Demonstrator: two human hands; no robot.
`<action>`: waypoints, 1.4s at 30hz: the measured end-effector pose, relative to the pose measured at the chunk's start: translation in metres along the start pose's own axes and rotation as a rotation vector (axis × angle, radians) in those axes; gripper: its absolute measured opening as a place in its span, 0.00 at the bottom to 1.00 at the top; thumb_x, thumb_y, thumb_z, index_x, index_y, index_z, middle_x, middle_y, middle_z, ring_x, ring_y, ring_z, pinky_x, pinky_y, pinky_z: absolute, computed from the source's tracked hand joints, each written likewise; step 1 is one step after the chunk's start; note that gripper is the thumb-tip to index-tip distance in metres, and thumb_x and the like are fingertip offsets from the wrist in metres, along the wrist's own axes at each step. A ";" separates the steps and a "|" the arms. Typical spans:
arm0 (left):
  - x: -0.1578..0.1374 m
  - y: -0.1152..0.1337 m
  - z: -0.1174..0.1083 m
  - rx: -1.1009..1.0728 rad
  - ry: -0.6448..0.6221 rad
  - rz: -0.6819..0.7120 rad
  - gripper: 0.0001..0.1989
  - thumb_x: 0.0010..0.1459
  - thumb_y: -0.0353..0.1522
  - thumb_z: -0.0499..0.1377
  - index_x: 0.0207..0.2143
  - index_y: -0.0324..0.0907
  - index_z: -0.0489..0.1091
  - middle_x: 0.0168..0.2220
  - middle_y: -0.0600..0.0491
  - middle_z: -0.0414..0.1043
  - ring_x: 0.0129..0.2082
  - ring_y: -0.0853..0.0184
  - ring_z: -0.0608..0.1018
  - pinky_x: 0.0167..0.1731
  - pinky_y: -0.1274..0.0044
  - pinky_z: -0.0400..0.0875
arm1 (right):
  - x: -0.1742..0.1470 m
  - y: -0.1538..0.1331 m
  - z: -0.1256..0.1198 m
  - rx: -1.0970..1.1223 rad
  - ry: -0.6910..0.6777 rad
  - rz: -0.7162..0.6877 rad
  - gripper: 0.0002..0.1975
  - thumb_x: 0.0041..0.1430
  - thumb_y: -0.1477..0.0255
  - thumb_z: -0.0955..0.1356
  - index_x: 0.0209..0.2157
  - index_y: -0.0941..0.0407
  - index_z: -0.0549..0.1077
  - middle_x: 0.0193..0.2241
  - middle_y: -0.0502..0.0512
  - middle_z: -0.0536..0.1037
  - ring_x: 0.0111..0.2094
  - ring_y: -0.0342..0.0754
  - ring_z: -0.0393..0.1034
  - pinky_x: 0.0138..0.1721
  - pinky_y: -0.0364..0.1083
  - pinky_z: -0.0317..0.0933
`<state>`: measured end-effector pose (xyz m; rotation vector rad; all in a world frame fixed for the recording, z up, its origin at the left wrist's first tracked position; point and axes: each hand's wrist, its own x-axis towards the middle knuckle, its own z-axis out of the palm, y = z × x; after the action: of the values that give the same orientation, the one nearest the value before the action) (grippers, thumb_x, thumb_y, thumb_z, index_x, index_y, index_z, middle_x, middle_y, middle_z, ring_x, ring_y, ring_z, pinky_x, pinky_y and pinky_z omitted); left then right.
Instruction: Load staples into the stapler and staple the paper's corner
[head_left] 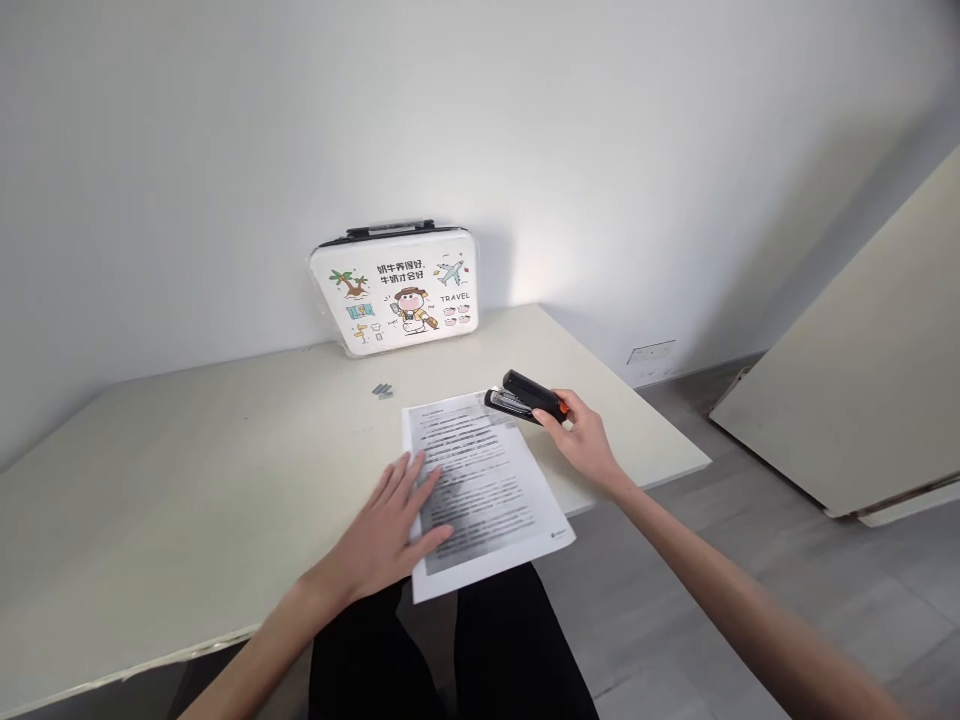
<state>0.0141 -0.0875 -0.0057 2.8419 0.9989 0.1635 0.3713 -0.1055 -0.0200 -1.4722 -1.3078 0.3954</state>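
Note:
A printed sheet of paper (480,480) lies at the table's front edge, its lower part sticking out over my legs. I cannot tell whether it is one sheet or a stack. My left hand (390,525) rests flat on the paper's left side, fingers spread. In my right hand (581,435) is a black stapler (529,395) with an orange spot near its rear. The stapler's jaws gape to the left, over or beside the paper's top right corner. Beyond the paper, several small grey staple strips (382,391) lie on the table.
A white case (401,295) with cartoon prints and a black handle stands against the wall at the table's back. The pale tabletop (187,500) stretches left and ends at an edge right of my right hand. A large pale panel (847,370) leans at the far right.

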 end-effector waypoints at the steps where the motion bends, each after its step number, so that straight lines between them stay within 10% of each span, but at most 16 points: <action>1: 0.019 0.002 0.004 -0.016 -0.014 -0.003 0.40 0.72 0.54 0.49 0.78 0.53 0.40 0.78 0.50 0.32 0.77 0.48 0.42 0.73 0.52 0.45 | 0.000 -0.002 -0.006 -0.001 0.003 -0.007 0.21 0.65 0.51 0.68 0.48 0.53 0.73 0.39 0.56 0.79 0.37 0.53 0.71 0.35 0.49 0.64; 9: 0.179 0.029 0.037 -0.110 -0.057 -0.019 0.47 0.68 0.62 0.44 0.76 0.40 0.51 0.77 0.38 0.36 0.76 0.39 0.38 0.70 0.43 0.32 | -0.001 -0.021 -0.040 -0.056 -0.012 -0.048 0.20 0.65 0.52 0.69 0.48 0.53 0.74 0.38 0.56 0.79 0.37 0.53 0.70 0.37 0.49 0.65; 13: 0.205 0.048 0.048 -0.141 0.043 0.047 0.42 0.71 0.59 0.44 0.76 0.45 0.48 0.78 0.40 0.40 0.77 0.43 0.40 0.70 0.43 0.34 | 0.000 -0.027 -0.029 -0.011 -0.018 -0.042 0.20 0.65 0.53 0.69 0.48 0.52 0.74 0.41 0.56 0.79 0.39 0.53 0.71 0.41 0.50 0.66; 22: 0.065 -0.033 0.011 -0.300 0.053 0.122 0.34 0.73 0.51 0.50 0.75 0.50 0.53 0.75 0.50 0.53 0.75 0.56 0.56 0.73 0.61 0.50 | 0.014 -0.037 0.035 0.059 -0.132 -0.051 0.19 0.63 0.54 0.69 0.48 0.53 0.74 0.39 0.55 0.80 0.37 0.53 0.72 0.38 0.49 0.66; 28: 0.012 -0.087 -0.023 -0.873 0.412 -0.346 0.26 0.68 0.55 0.55 0.46 0.44 0.77 0.47 0.45 0.83 0.48 0.54 0.84 0.55 0.65 0.75 | 0.027 -0.048 0.115 0.095 -0.345 -0.077 0.19 0.62 0.53 0.69 0.47 0.51 0.75 0.38 0.53 0.81 0.36 0.53 0.73 0.35 0.48 0.64; 34: 0.004 -0.097 -0.014 -1.038 0.681 -0.526 0.23 0.65 0.53 0.58 0.29 0.44 0.70 0.23 0.57 0.67 0.19 0.70 0.69 0.25 0.76 0.68 | 0.023 -0.057 0.177 0.113 -0.501 -0.152 0.19 0.62 0.54 0.70 0.47 0.53 0.75 0.39 0.52 0.81 0.37 0.50 0.73 0.42 0.48 0.65; 42: -0.001 -0.089 -0.016 -1.039 0.760 -0.654 0.26 0.66 0.52 0.55 0.21 0.45 0.61 0.16 0.59 0.58 0.16 0.70 0.65 0.22 0.76 0.64 | 0.020 -0.053 0.180 0.140 -0.458 -0.093 0.25 0.71 0.50 0.60 0.49 0.52 0.77 0.44 0.55 0.82 0.40 0.51 0.75 0.42 0.48 0.67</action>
<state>-0.0441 -0.0180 -0.0037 1.4155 1.3328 1.2833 0.2087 -0.0111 -0.0338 -1.2386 -1.6632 0.7790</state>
